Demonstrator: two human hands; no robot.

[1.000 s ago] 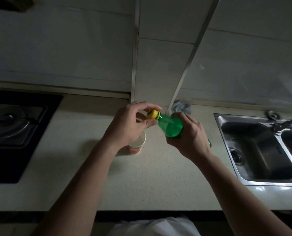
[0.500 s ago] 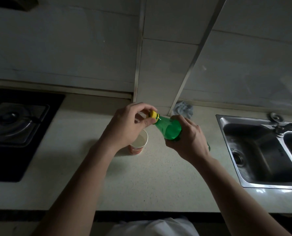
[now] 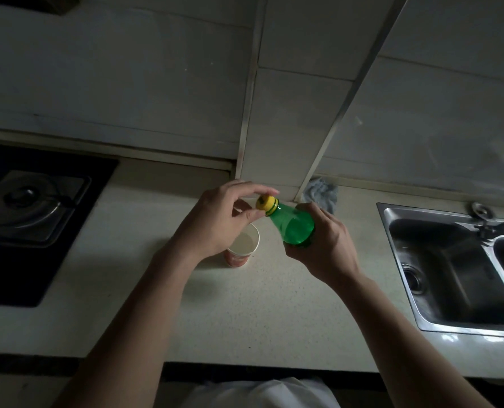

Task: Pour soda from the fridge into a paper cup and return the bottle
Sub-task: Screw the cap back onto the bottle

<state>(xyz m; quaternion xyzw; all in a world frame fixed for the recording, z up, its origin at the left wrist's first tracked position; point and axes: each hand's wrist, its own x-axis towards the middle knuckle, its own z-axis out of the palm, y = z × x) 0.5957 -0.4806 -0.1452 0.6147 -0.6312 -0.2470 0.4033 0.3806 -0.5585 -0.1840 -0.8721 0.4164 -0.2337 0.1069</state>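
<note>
My right hand (image 3: 325,245) grips the body of a green soda bottle (image 3: 294,226), tilted with its neck pointing up and to the left. The yellow cap (image 3: 266,203) sits on the neck. My left hand (image 3: 218,222) pinches that cap between thumb and fingertips. A paper cup (image 3: 243,245) with a red lower band stands on the pale countertop (image 3: 244,313) just below my left hand, partly hidden by it; pale liquid shows inside.
A black gas stove (image 3: 33,219) with a burner lies at the left. A steel sink (image 3: 456,269) with a tap is at the right. A grey rag (image 3: 321,194) sits against the tiled wall behind the bottle.
Both hands and the bottle have stayed almost in place above the cup. My left fingers have shifted a little around the cap.
</note>
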